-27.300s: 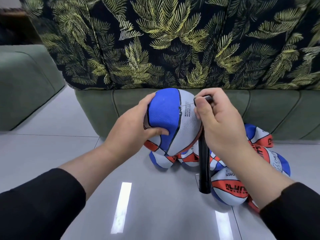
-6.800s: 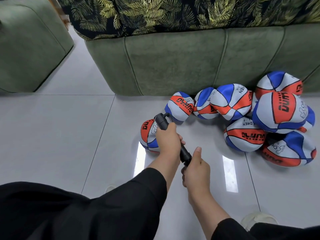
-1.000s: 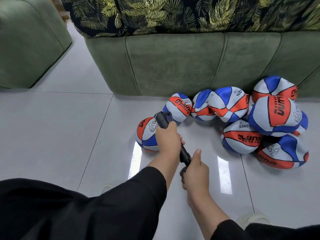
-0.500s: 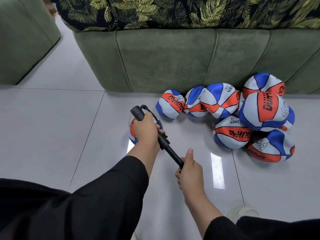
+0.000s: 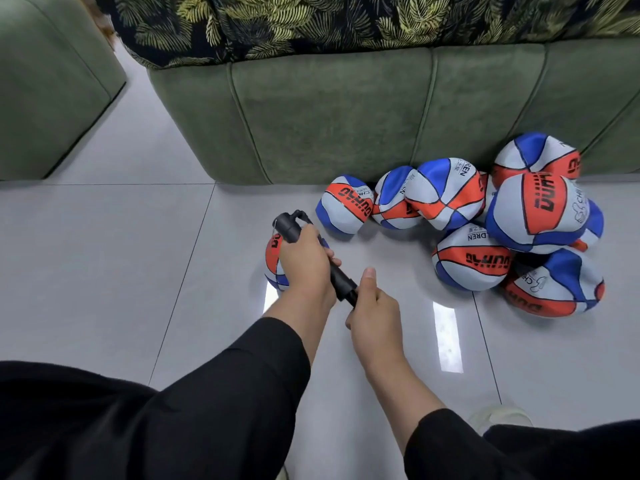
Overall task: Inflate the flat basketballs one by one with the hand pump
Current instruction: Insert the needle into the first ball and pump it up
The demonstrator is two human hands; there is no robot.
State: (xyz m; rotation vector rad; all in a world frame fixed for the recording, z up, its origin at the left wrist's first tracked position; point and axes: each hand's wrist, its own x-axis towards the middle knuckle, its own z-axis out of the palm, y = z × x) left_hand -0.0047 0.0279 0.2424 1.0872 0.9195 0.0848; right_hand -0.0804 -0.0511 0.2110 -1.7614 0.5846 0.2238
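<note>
**Pumping one ball, pile still waiting**

Head view, the only one:
- Left hand [image 5: 304,258] is wrapped round the barrel of the black hand pump [image 5: 317,259]. Right hand [image 5: 374,306] is fisted on the handle end, thumb up. Only a short bit of shaft shows between the two hands, so my read is near the bottom of a stroke.
- Ball on the pump [image 5: 273,261] sits on the floor left of the pile, mostly hidden behind the left hand. Hose end loops at the far tip of the pump. Needle entry not visible.
- Pile of basketballs [image 5: 474,220] lies right of it, against the green sofa [image 5: 346,116]. Several look dented or creased, some rounder; can't tell which are finished.

Progress, as a judgement: mid-task. This ball is being filled, firmness can't be told. Most of the pile likely left.
</note>
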